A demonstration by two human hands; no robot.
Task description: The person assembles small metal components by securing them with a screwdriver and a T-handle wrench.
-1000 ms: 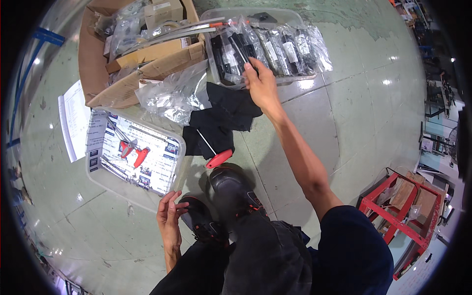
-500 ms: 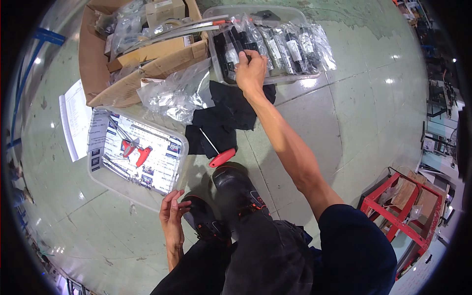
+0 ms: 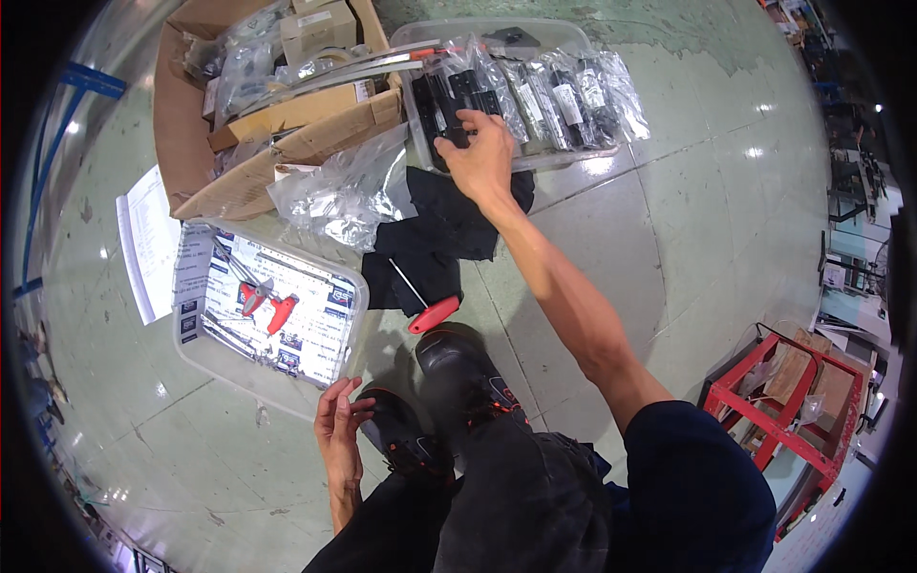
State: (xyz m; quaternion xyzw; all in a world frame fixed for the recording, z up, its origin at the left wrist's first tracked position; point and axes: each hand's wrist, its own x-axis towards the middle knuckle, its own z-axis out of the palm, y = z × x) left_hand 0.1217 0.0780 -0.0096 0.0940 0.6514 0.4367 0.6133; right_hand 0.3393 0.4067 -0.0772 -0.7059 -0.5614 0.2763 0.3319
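Observation:
My right hand (image 3: pixel 480 164) reaches over the near left part of a clear plastic bin (image 3: pixel 571 158). Its thumb and fingers are apart, and nothing shows between them. Just under and beyond the fingertips lie flat black parts (image 3: pixel 432 103), with several more in clear plastic bags (image 3: pixel 565 100) beside them. Low in front of me, my left hand (image 3: pixel 339 430) hovers by my shoe, empty, with loosely bent, parted fingers. A red-handled T-handle hex key (image 3: pixel 437 314) rests partly on a black cloth (image 3: pixel 430 234) between the bin and my feet.
An open cardboard box (image 3: pixel 181 124) of bagged parts and long strips stands at the far left. Nearer, a clear tray (image 3: pixel 358 315) holds red-handled tools (image 3: pixel 280 313). Paper sheets (image 3: pixel 150 244) lie left of it. A red metal frame (image 3: pixel 783 430) stands at right.
My right hand has drawn slightly back toward me and its fingers have spread, leaving a black part in the bin. My left hand has hardly moved.

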